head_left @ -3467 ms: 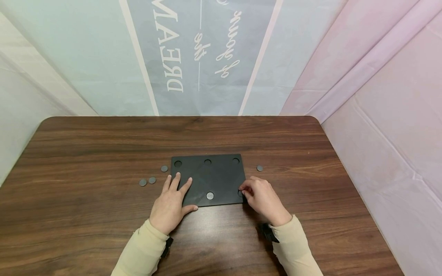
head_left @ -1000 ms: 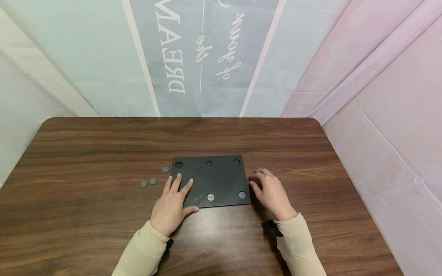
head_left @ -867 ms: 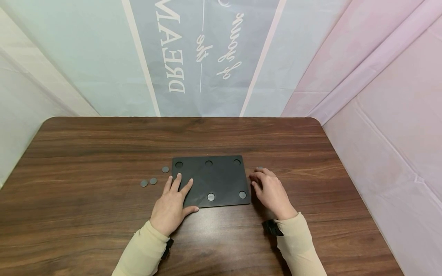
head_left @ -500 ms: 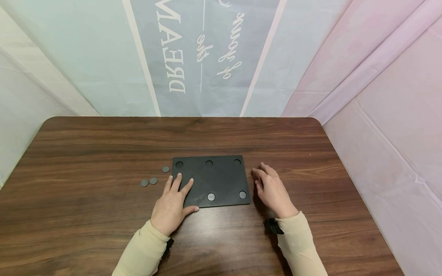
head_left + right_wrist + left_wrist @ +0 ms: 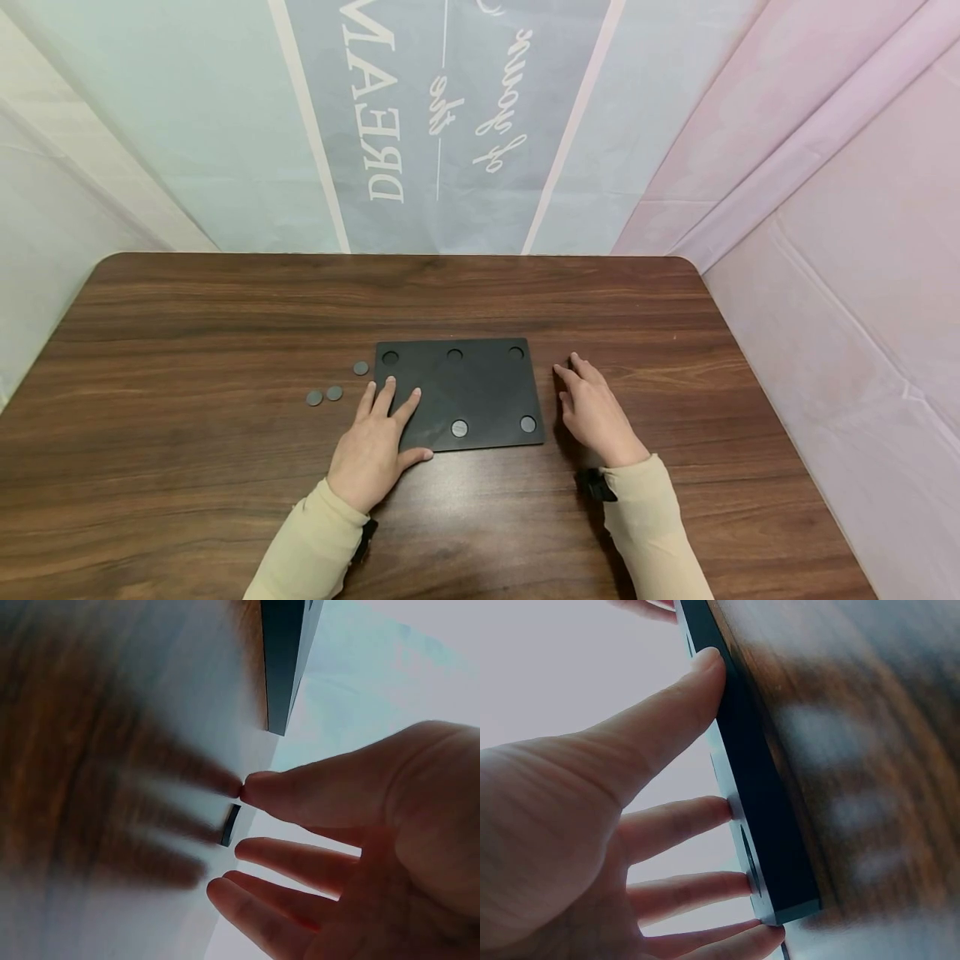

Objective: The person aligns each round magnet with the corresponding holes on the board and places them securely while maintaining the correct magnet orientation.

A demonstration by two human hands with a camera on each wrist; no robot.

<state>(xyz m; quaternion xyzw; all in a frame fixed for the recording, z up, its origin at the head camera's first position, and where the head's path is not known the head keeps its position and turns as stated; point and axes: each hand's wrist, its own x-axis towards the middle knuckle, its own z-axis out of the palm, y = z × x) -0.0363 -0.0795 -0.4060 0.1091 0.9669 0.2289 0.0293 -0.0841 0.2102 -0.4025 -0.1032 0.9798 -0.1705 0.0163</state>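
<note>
A dark flat board [image 5: 480, 383] with round recesses lies on the table. Two recesses along its near edge hold grey discs, one at the middle [image 5: 459, 428] and one at the right corner [image 5: 528, 424]. My left hand [image 5: 367, 458] rests spread on the board's left part, the thumb along its near edge [image 5: 757, 765]. Right of the board, my right hand [image 5: 600, 412] reaches down with fingers fairly straight and apart. In the right wrist view a small dark disc [image 5: 230, 825] lies on the table just beyond its fingertips, not gripped; the head view hides it behind the hand.
Left of the board lie three loose grey discs: one near its upper left corner [image 5: 361, 367] and a pair farther out [image 5: 324, 395]. The brown wooden table [image 5: 187, 467] ends at the back against a printed cloth [image 5: 450, 225].
My right hand has set a disc in the near right recess, then moved off to the right of the board over the loose disc, its fingers straightening. The left hand stays in place.
</note>
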